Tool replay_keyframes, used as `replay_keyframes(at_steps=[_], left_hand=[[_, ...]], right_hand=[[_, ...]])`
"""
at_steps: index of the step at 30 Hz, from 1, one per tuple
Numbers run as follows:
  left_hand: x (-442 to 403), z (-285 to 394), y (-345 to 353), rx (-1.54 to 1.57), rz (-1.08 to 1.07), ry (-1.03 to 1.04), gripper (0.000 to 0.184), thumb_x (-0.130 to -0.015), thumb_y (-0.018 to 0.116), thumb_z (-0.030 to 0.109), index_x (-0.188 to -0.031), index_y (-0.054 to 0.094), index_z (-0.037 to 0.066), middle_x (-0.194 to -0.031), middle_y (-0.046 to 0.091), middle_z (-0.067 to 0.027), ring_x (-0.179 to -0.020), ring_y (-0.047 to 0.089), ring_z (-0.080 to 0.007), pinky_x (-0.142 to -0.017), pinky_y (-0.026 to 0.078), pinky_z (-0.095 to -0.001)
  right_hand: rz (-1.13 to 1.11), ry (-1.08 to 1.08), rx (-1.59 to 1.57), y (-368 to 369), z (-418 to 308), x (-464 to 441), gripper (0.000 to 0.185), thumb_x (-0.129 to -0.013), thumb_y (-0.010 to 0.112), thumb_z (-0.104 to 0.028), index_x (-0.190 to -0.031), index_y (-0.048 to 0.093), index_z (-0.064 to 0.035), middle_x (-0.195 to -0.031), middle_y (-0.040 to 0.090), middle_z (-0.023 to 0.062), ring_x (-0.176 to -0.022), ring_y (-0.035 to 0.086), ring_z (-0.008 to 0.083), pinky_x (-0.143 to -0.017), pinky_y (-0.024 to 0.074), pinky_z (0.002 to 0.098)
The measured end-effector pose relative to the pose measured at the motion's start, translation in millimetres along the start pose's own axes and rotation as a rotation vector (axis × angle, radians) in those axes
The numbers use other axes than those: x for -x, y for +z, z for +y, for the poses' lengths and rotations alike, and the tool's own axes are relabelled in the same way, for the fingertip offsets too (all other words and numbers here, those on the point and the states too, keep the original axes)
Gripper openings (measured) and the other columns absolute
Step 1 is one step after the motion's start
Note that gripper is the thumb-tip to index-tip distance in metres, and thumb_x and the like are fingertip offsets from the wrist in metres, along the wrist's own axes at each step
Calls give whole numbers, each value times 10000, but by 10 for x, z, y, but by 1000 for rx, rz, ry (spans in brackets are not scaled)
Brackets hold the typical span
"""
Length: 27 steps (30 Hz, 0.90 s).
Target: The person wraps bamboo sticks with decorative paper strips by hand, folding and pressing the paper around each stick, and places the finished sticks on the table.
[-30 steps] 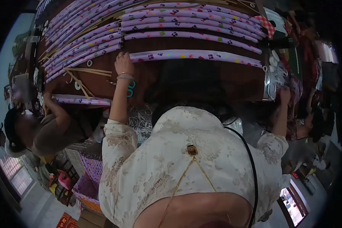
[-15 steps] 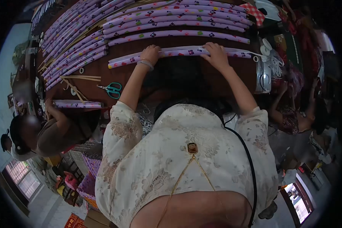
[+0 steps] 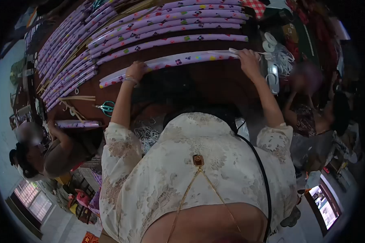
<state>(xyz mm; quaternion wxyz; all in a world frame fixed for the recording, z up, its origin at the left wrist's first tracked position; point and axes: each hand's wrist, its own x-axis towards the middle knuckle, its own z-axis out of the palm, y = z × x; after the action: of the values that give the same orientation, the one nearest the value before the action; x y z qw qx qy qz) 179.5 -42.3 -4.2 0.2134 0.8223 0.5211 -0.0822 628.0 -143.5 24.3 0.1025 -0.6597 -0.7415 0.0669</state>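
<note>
A long purple patterned roll lies across the table in front of me, its far edge pale along much of the length. My left hand is closed over it, left of its middle, with a bracelet at the wrist. At the right end my right hand grips the roll, fingers bent. A narrow white strip shows by those fingertips; whether the fingers also pinch it I cannot tell. Several finished-looking purple rolls lie in rows beyond it.
Teal-handled scissors and thin wooden strips lie at left, near a co-worker's arm and another purple roll. White rolls of tape, white cord and a clear container sit at right, near another person.
My right hand has slid right along the roll to its end, and my left hand has shifted left. My hands are farther apart. The view has shifted somewhat.
</note>
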Motion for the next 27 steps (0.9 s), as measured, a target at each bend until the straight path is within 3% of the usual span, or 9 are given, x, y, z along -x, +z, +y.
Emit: replay_keyframes(at_steps=[5,7,9,10,12,17,19,23,27], left_hand=[[-28,-135,92,7,53,100,228,-739,611,189,-946,616,93,-998,583,-135,-961,543,-307,-792,455,-389],[-6,-67,25,27,45,47,235,-720,624,179,-940,618,97,-980,585,-133,-955,542,-313,-793,455,-388],[-42,-158,77,21,13,24,244,-704,635,182,-931,620,95,-961,588,-133,-937,543,-321,-787,453,-389],[-33,-88,53,19,13,33,244,-704,635,182,-931,620,95,-961,588,-133,-937,543,-321,-787,453,-389],[-6,14,-49,10,-2,13,246,-693,646,170,-923,620,86,-956,588,-132,-919,544,-324,-778,451,-391],[-22,122,-143,-25,-70,-35,267,-705,628,94,-968,615,48,-995,589,-146,-951,540,-319,-831,434,-379],[9,18,-79,27,-38,-21,274,-701,625,77,-973,613,48,-1007,584,-136,-953,538,-319,-831,434,-376],[46,-34,-35,43,0,3,257,-697,638,118,-950,617,75,-995,582,-114,-979,524,-310,-837,424,-380],[17,1,-21,31,-11,-77,248,-702,637,136,-943,625,80,-995,586,-116,-981,525,-307,-837,426,-382]], right_hand=[[35,506,132,-865,1585,938,194,-832,486,-142,-960,607,-60,-912,569,116,-893,523,301,-775,407,407],[210,982,-139,-1161,2272,1312,191,-827,485,-147,-926,610,-43,-904,584,127,-809,558,290,-695,449,387],[34,1083,143,-1028,3655,1976,250,-853,455,-209,-954,606,-37,-915,586,144,-766,577,262,-660,462,354],[39,1091,144,-1206,3493,1917,250,-853,455,-209,-954,606,-37,-915,586,144,-766,577,262,-660,462,354],[634,1564,-314,-1537,3131,1786,279,-870,449,-251,-969,607,-44,-848,594,133,-718,581,244,-610,463,333],[156,989,-184,-627,3620,1617,304,-820,504,-304,-851,620,-24,-767,621,108,-739,590,206,-663,456,328],[-42,727,-181,-319,3415,1207,364,-843,507,-310,-1098,574,-59,-969,612,144,-788,590,279,-701,459,385],[-143,886,-190,618,3419,220,367,-824,541,-329,-1070,603,-64,-995,611,176,-843,590,285,-741,431,350],[425,973,-1083,775,3127,-446,402,-829,536,-348,-1081,591,-39,-973,614,191,-871,580,270,-744,423,342]])
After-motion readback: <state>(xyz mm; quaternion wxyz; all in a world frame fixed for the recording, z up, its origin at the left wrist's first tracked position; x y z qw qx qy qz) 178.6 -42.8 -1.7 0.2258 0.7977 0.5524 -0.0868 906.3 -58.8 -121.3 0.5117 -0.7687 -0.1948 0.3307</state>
